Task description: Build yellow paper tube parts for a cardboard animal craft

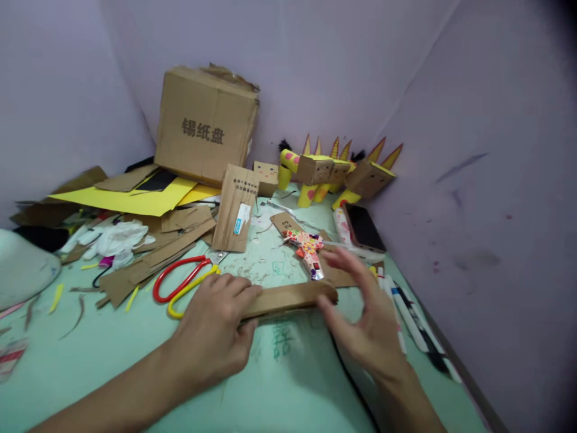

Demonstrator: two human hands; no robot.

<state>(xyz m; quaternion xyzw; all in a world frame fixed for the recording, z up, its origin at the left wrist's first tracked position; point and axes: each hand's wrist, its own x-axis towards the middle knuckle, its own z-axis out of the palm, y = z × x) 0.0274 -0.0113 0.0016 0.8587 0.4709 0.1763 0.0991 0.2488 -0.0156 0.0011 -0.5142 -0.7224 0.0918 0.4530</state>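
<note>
A long folded cardboard strip lies crosswise in front of me, a little above the table. My left hand is closed around its left end, thumb below and fingers on top. At the strip's rounded right end, my right hand has its thumb and fingers spread apart. Its thumb tip is close to that end; whether it touches, I cannot tell. Just beyond the strip lies a flower-patterned glue gun. Scissors with one red and one yellow handle rest beside my left hand, their blades partly out of sight.
A large cardboard box leans at the back wall. Yellow sheets and cardboard scraps are piled at left. Several yellow-and-cardboard animal figures stand at the back right, behind a phone. Markers line the right edge.
</note>
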